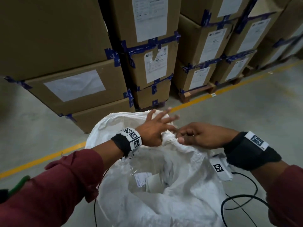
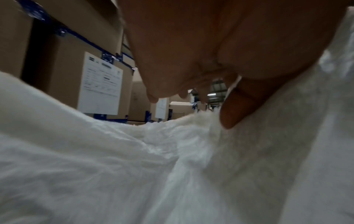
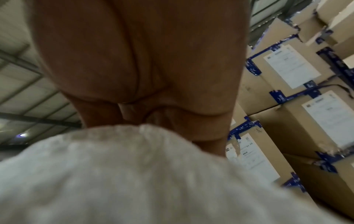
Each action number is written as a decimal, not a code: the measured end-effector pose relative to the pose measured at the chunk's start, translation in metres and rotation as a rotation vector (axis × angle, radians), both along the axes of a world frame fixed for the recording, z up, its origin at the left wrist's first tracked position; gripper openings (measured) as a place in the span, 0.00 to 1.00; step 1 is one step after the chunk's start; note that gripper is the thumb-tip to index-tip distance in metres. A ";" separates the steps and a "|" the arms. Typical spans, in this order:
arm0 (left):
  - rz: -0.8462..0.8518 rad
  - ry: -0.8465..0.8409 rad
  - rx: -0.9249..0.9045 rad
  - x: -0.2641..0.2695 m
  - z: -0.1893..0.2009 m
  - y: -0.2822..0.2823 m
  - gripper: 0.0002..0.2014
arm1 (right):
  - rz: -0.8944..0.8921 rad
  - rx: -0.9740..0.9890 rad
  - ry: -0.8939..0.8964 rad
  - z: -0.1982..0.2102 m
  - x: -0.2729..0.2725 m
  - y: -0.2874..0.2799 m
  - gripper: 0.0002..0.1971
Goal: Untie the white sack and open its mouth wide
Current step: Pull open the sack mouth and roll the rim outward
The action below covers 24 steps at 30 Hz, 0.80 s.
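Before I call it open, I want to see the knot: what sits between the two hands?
In the head view, only a bunched twist of the white sack lies between the left hand and right hand.

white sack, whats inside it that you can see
Through the open mouth of the white sack, the head view shows clear plastic-wrapped packets with white paper labels. The sack's folds cover whatever lies deeper, and the wrist views show only its fabric.

Bunched fabric of the white sack (image 1: 170,141) hides any tie between the two hands. The right hand (image 3: 145,63) fills its blurred wrist view, fingertips lost behind cloth
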<state>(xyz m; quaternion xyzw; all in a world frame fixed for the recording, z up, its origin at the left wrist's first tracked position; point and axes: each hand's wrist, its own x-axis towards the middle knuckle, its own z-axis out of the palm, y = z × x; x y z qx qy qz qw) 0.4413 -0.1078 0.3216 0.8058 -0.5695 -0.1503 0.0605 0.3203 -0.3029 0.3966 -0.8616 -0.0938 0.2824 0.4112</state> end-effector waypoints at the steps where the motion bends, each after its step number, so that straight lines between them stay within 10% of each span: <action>1: -0.033 0.000 0.072 -0.001 0.002 -0.002 0.34 | 0.006 -0.042 -0.027 0.000 -0.001 0.002 0.15; 9: 0.317 0.117 -0.034 0.042 0.059 0.040 0.11 | -0.222 -0.211 -0.135 0.004 -0.011 -0.028 0.16; 13: 0.450 0.366 0.292 0.035 0.068 0.035 0.08 | -0.339 -0.531 -0.280 -0.011 -0.006 -0.011 0.16; 16: 0.617 0.495 0.282 0.034 0.061 0.040 0.05 | -0.339 -0.639 -0.607 -0.006 -0.011 0.042 0.34; 19: 0.710 0.599 0.214 0.034 0.070 0.047 0.10 | -0.135 -0.670 -0.543 -0.021 -0.008 0.097 0.48; 24: 1.018 1.030 -0.026 0.027 0.081 0.068 0.21 | -0.224 -0.560 -0.574 -0.062 0.020 0.124 0.14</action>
